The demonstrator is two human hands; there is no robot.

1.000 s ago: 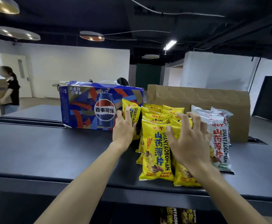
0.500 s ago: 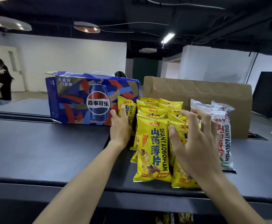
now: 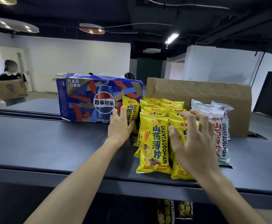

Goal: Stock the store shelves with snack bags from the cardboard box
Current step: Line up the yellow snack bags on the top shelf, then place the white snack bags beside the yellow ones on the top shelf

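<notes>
While both arms reach over the dark shelf (image 3: 43, 143), the yellow bags (image 3: 154, 143) stand in rows at 12 o'clock from the person. Left hand (image 3: 120, 126) rests flat on the leftmost bag (image 3: 131, 109); right hand (image 3: 195, 143) spreads straight fingers over the right row. White bags (image 3: 221, 123) sit at 2 o'clock, a blue box (image 3: 90, 97) at 11.
</notes>
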